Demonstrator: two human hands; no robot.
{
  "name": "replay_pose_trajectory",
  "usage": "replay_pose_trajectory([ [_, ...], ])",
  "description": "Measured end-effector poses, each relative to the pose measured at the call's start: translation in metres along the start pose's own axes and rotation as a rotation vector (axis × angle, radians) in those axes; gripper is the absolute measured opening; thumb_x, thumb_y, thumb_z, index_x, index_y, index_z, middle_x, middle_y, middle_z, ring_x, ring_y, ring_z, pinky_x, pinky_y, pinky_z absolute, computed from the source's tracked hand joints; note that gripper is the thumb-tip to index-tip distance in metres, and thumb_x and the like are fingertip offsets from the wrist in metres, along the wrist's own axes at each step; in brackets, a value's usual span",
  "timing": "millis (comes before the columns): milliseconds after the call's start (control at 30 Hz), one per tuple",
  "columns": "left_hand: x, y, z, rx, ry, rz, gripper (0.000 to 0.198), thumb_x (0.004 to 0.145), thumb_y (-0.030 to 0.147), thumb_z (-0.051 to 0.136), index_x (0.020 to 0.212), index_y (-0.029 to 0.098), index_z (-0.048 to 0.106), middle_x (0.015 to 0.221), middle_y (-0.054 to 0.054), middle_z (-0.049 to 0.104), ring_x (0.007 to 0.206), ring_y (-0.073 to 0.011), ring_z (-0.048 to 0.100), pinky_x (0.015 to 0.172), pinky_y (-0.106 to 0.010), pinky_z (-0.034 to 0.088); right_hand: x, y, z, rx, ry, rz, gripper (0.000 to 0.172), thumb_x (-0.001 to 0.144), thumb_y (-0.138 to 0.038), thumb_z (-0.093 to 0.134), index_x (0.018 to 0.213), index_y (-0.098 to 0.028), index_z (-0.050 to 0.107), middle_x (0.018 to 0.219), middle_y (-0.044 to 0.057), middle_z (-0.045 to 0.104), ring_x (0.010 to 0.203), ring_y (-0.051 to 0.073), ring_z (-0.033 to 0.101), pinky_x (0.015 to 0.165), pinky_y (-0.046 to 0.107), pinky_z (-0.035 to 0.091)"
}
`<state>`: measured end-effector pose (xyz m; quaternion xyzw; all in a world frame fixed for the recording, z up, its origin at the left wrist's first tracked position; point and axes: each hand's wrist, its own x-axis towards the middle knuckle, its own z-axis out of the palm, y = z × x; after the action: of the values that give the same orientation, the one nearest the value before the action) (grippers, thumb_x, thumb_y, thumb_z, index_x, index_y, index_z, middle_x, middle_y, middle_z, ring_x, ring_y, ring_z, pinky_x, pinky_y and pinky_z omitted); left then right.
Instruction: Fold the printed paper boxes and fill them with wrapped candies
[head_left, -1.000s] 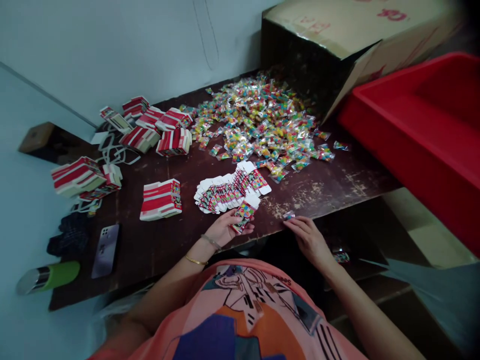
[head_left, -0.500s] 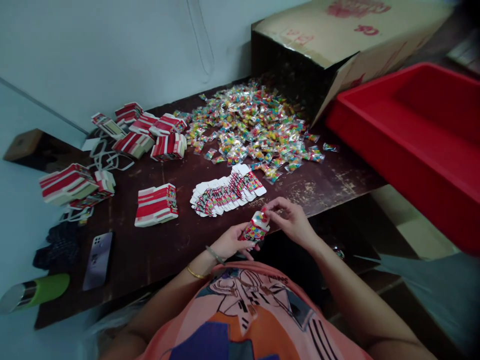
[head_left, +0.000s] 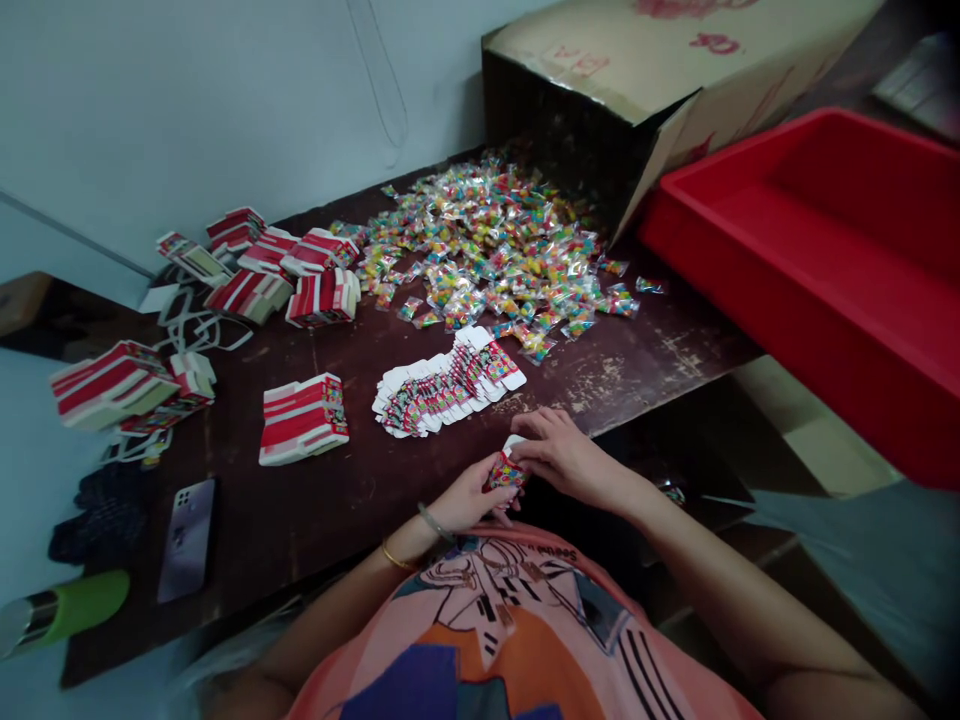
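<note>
My left hand [head_left: 474, 494] is wrapped round a small printed carton [head_left: 507, 474], red with colourful spots, just off the table's front edge. Bent over the carton's white top flap, my right hand [head_left: 559, 452] has its fingers closed against it. Any sweet packet inside is hidden. Ahead of my hands lies a fanned row of flat white and printed cartons [head_left: 442, 390]. Behind that row spreads a large heap of clear packets of coloured sweets [head_left: 487, 250].
A big cardboard box [head_left: 600, 60] lies on its side behind the heap. The red plastic tray [head_left: 765, 290] stands at right. Stacks of folded cartons [head_left: 304, 420], a phone [head_left: 186, 540] and a green bottle [head_left: 90, 605] are on the left of the dark table [head_left: 315, 540].
My right fingers have moved down onto the carton's top. The red-tinted packet they pinched at its opening no longer shows. The view has shifted slightly.
</note>
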<state>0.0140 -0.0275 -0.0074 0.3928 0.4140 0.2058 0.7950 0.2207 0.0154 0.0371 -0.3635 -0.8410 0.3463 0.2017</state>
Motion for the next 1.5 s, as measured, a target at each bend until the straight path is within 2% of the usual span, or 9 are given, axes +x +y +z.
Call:
replay_pose_trajectory([
  [133, 0.006, -0.004, 0.002, -0.100, 0.158, -0.001, 0.067, 0.081, 0.070, 0.041, 0.101, 0.009, 0.061, 0.075, -0.008, 0.063, 0.062, -0.0174, 0.061, 0.046, -0.027, 0.052, -0.008, 0.001, 0.023, 0.645, 0.326, 0.311, 0.023, 0.087, -0.037, 0.057, 0.105, -0.023, 0.061, 0.097, 0.006, 0.058, 0.078, 0.015, 0.056, 0.067, 0.029, 0.049],
  [333, 0.010, 0.001, 0.001, -0.116, 0.188, -0.001, 0.057, 0.080, 0.061, 0.050, 0.099, 0.009, 0.064, 0.079, -0.010, 0.066, 0.061, -0.0161, 0.060, 0.045, -0.025, 0.050, -0.011, 0.000, 0.055, 1.481, 0.182, 0.587, 0.030, 0.070, -0.029, 0.075, 0.097, -0.020, 0.063, 0.088, 0.000, 0.062, 0.064, 0.009, 0.057, 0.057, 0.020, 0.051],
  [433, 0.007, 0.009, -0.003, -0.018, 0.098, 0.052, 0.043, 0.077, 0.045, 0.058, 0.104, 0.012, 0.064, 0.088, -0.008, 0.065, 0.074, -0.0175, 0.060, 0.052, -0.023, 0.052, -0.006, 0.004, 0.053, 1.425, 0.107, 0.572, 0.033, 0.067, -0.025, 0.076, 0.098, -0.021, 0.064, 0.087, 0.000, 0.064, 0.067, 0.011, 0.060, 0.057, 0.021, 0.052],
  [700, 0.008, 0.017, -0.004, -0.092, 0.152, 0.012, 0.038, 0.076, 0.039, 0.054, 0.101, 0.013, 0.065, 0.081, -0.006, 0.063, 0.073, -0.0182, 0.057, 0.050, -0.023, 0.048, -0.005, -0.005, 0.036, 0.435, 0.198, 0.050, 0.030, 0.092, -0.032, 0.050, 0.117, -0.027, 0.065, 0.112, 0.008, 0.063, 0.101, 0.020, 0.061, 0.088, 0.035, 0.050],
  [933, 0.000, 0.015, -0.007, -0.258, -0.037, 0.029, 0.047, 0.075, 0.035, 0.063, 0.118, 0.015, 0.058, 0.104, -0.011, 0.064, 0.085, -0.0224, 0.061, 0.056, -0.027, 0.051, 0.004, 0.000, 0.029, 0.627, 0.182, 0.216, 0.020, 0.085, -0.034, 0.062, 0.097, -0.025, 0.074, 0.096, 0.005, 0.070, 0.087, 0.019, 0.066, 0.077, 0.032, 0.054],
  [1133, -0.010, 0.009, -0.007, -0.297, -0.019, -0.057, 0.045, 0.084, 0.039, 0.060, 0.123, 0.018, 0.050, 0.098, -0.011, 0.064, 0.073, -0.0185, 0.065, 0.050, -0.025, 0.051, -0.012, -0.005, 0.047, 0.445, 0.278, 0.135, 0.030, 0.087, -0.031, 0.059, 0.116, -0.029, 0.067, 0.113, 0.007, 0.065, 0.103, 0.022, 0.060, 0.093, 0.040, 0.048],
  [1267, -0.010, 0.017, -0.007, -0.318, -0.115, 0.021, 0.056, 0.083, 0.042, 0.061, 0.132, 0.024, 0.041, 0.117, -0.014, 0.058, 0.093, -0.0243, 0.064, 0.067, -0.034, 0.056, -0.013, 0.003, 0.054, 0.767, 0.399, 0.338, 0.026, 0.086, -0.033, 0.060, 0.109, -0.028, 0.068, 0.110, 0.005, 0.067, 0.096, 0.020, 0.063, 0.087, 0.037, 0.052],
  [1400, -0.004, 0.024, 0.000, -0.006, 0.076, 0.267, 0.073, 0.072, 0.031, 0.075, 0.136, 0.024, 0.039, 0.133, -0.013, 0.049, 0.114, -0.0259, 0.053, 0.093, -0.038, 0.046, -0.004, -0.001, 0.065, 1.286, 0.598, 0.509, 0.035, 0.082, -0.037, 0.063, 0.116, -0.029, 0.056, 0.105, 0.001, 0.065, 0.079, 0.015, 0.064, 0.075, 0.031, 0.055],
  [1500, -0.002, 0.023, 0.008, 0.127, 0.275, 0.354, 0.053, 0.082, 0.034, 0.063, 0.131, 0.019, 0.047, 0.131, -0.011, 0.053, 0.120, -0.0247, 0.049, 0.102, -0.037, 0.038, -0.002, -0.015, 0.080, 1.346, 0.477, 0.486, 0.031, 0.083, -0.040, 0.062, 0.110, -0.026, 0.056, 0.096, 0.001, 0.065, 0.079, 0.016, 0.063, 0.076, 0.032, 0.054],
])
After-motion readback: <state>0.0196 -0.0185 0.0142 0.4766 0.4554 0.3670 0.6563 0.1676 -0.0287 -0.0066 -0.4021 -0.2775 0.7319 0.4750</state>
